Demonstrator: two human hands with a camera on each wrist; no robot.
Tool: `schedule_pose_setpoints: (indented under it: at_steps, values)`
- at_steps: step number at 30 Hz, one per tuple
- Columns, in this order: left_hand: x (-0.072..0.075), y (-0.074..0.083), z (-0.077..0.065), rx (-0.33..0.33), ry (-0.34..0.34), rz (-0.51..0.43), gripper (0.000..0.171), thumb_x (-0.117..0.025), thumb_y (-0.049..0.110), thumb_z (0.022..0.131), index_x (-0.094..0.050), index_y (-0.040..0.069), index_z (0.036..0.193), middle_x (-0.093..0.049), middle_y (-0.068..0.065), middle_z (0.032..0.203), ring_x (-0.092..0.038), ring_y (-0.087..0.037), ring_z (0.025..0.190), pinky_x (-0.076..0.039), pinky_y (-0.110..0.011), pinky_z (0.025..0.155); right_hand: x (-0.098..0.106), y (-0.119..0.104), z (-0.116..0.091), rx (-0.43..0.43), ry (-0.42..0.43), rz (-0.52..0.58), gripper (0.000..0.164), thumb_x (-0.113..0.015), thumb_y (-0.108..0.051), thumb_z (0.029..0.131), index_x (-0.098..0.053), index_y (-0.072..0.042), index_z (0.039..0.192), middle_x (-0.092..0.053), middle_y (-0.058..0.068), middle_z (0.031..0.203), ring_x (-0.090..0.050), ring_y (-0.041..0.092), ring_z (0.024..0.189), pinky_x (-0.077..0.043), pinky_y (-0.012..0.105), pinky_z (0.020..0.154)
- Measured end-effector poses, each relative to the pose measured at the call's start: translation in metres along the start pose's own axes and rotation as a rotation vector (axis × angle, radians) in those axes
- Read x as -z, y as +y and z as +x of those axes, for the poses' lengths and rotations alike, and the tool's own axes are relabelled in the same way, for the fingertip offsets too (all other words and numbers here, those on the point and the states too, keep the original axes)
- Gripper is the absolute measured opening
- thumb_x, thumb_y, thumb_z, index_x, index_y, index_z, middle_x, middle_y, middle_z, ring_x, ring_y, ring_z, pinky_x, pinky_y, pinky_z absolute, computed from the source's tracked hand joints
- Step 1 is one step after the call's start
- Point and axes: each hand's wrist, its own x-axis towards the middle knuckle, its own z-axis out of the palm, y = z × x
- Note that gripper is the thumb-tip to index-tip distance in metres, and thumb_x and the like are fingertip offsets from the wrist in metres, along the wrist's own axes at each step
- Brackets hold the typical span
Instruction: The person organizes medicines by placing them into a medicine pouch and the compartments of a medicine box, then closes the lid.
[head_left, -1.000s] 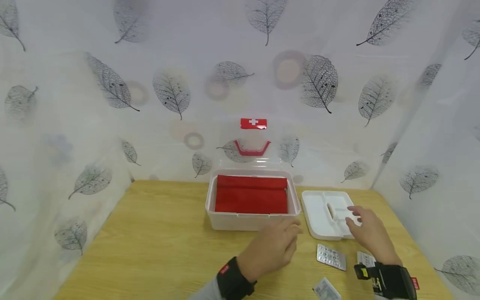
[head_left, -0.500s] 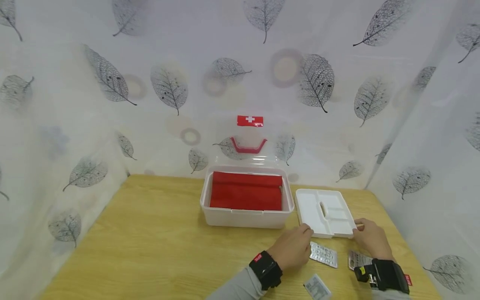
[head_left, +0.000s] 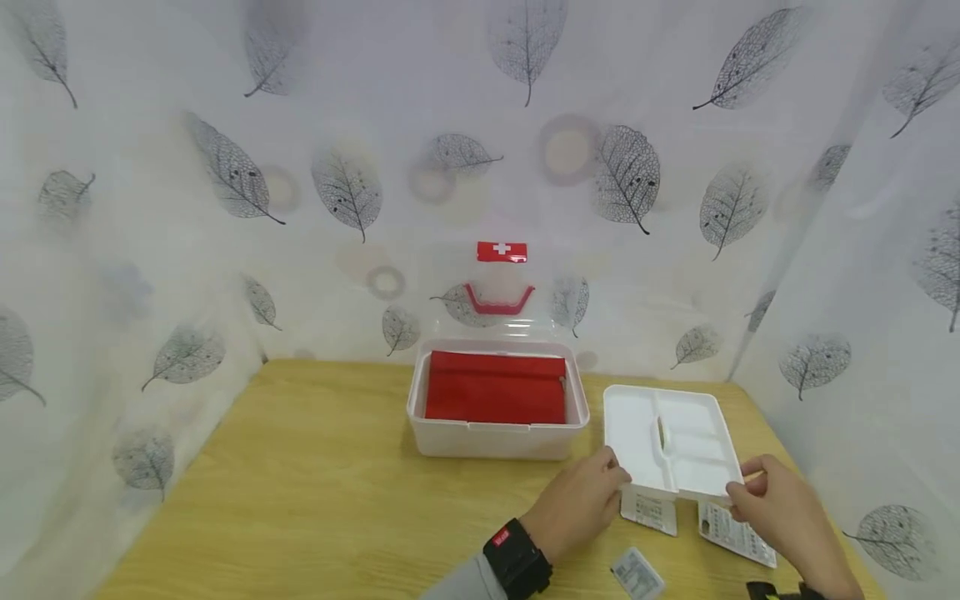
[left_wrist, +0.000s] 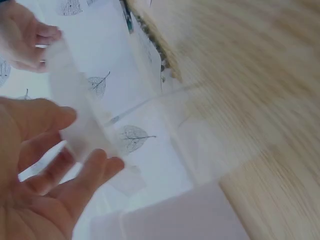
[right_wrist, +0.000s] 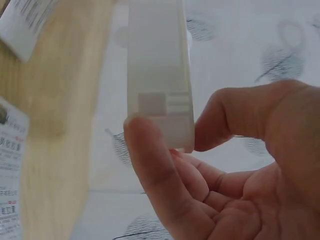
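Note:
A white divided tray [head_left: 633,429] with a slot grip in its middle is held by both hands at its near corners. My left hand [head_left: 577,504] pinches the near left corner, thumb and fingers on either side of the tray's wall [left_wrist: 75,95] in the left wrist view. At the near right corner, my right hand [head_left: 783,508] grips the tray; the right wrist view shows its fingers and thumb around the end of the tray wall [right_wrist: 157,60]. The tray's near edge overlaps two medicine packs in the head view.
Left of the tray stands a translucent white box [head_left: 491,442] with a red pouch [head_left: 495,387] inside. Its clear lid with a red handle [head_left: 498,307] stands raised against the leaf-patterned sheet. Medicine packs [head_left: 648,512] [head_left: 735,533] and a small packet [head_left: 637,573] lie in front.
My right hand moved from above the tray to its near right corner, and my left hand came right to the near left corner. Both took hold, and the tray now appears lifted.

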Motion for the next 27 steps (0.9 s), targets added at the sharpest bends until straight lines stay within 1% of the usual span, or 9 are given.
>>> schedule_pose_setpoints:
  at_steps: [4, 7, 10, 13, 15, 17, 20, 23, 27]
  values:
    - [0.014, 0.001, -0.019, -0.016, 0.066, 0.002, 0.008, -0.069, 0.026, 0.098, -0.071, 0.022, 0.104, -0.056, 0.013, 0.098, -0.047, 0.01, 0.079, -0.037, -0.001, 0.07, 0.0, -0.006, -0.024, 0.043, 0.004, 0.063, 0.05, -0.057, -0.021, 0.102, -0.038, 0.01, 0.136, -0.065, 0.021, 0.108, -0.071, 0.014, 0.071, -0.053, 0.029, 0.06]
    - [0.028, -0.001, -0.034, -0.041, 0.058, 0.014, 0.011, -0.069, 0.03, 0.098, -0.068, 0.02, 0.101, -0.055, 0.013, 0.096, -0.046, 0.01, 0.078, -0.037, 0.001, 0.07, -0.004, -0.009, -0.031, 0.074, -0.038, 0.091, 0.069, -0.057, -0.02, 0.103, -0.017, 0.01, 0.151, -0.051, 0.038, 0.128, -0.07, 0.016, 0.075, -0.056, 0.03, 0.062]
    - [0.041, -0.008, -0.052, -0.12, 0.036, 0.069, 0.016, -0.07, 0.032, 0.097, -0.065, 0.018, 0.102, -0.054, 0.011, 0.095, -0.046, 0.009, 0.08, -0.039, 0.002, 0.073, -0.011, -0.009, -0.031, 0.097, -0.085, 0.126, 0.088, -0.059, -0.024, 0.103, 0.003, 0.006, 0.157, -0.033, 0.045, 0.142, -0.072, 0.026, 0.088, -0.059, 0.032, 0.065]
    - [0.054, -0.021, -0.074, -0.178, 0.0, 0.058, 0.016, -0.068, 0.031, 0.099, -0.063, 0.016, 0.104, -0.053, 0.011, 0.095, -0.048, 0.009, 0.08, -0.04, 0.002, 0.075, -0.021, -0.01, -0.035, 0.153, -0.091, 0.144, 0.086, -0.064, -0.029, 0.101, -0.01, 0.001, 0.16, -0.034, 0.038, 0.146, -0.071, 0.021, 0.09, -0.059, 0.029, 0.066]
    - [0.063, -0.033, -0.09, -0.198, -0.009, -0.003, 0.015, -0.067, 0.028, 0.099, -0.06, 0.015, 0.104, -0.052, 0.01, 0.095, -0.048, 0.008, 0.079, -0.04, 0.002, 0.073, -0.029, -0.014, -0.038, 0.215, -0.098, 0.176, 0.075, -0.065, -0.03, 0.1, -0.026, -0.002, 0.157, -0.045, 0.028, 0.141, -0.069, 0.014, 0.082, -0.058, 0.029, 0.065]
    - [0.072, -0.047, -0.106, -0.199, -0.014, -0.103, 0.012, -0.066, 0.024, 0.1, -0.059, 0.015, 0.104, -0.052, 0.01, 0.098, -0.049, 0.008, 0.08, -0.041, 0.001, 0.074, -0.036, -0.02, -0.042, 0.281, -0.136, 0.169, 0.06, -0.064, -0.027, 0.101, -0.041, -0.002, 0.15, -0.06, 0.017, 0.123, -0.065, 0.007, 0.072, -0.055, 0.027, 0.063]
    - [0.083, -0.067, -0.129, -0.224, 0.02, -0.211, 0.009, -0.067, 0.02, 0.099, -0.059, 0.014, 0.1, -0.055, 0.005, 0.111, -0.056, 0.005, 0.087, -0.045, -0.003, 0.08, -0.049, -0.032, -0.044, 0.347, -0.222, 0.222, 0.043, -0.06, -0.019, 0.103, -0.051, 0.003, 0.139, -0.064, 0.009, 0.096, -0.064, 0.008, 0.064, -0.057, 0.028, 0.059]
    - [0.094, -0.086, -0.149, -0.176, 0.023, -0.254, 0.006, -0.066, 0.019, 0.099, -0.062, 0.016, 0.096, -0.054, -0.002, 0.129, -0.064, -0.003, 0.102, -0.05, -0.011, 0.088, -0.066, -0.047, -0.047, 0.362, -0.3, 0.245, 0.037, -0.058, -0.013, 0.103, -0.054, 0.006, 0.134, -0.059, 0.006, 0.086, -0.063, 0.009, 0.057, -0.055, 0.028, 0.053]
    - [0.107, -0.112, -0.17, 0.025, -0.063, -0.257, 0.004, -0.07, 0.021, 0.097, -0.066, 0.022, 0.098, -0.06, 0.005, 0.127, -0.064, -0.006, 0.108, -0.054, -0.021, 0.092, -0.096, -0.065, -0.053, 0.393, -0.391, 0.292, 0.037, -0.058, -0.006, 0.098, -0.051, 0.006, 0.132, -0.055, 0.005, 0.087, -0.062, 0.01, 0.054, -0.054, 0.027, 0.048]
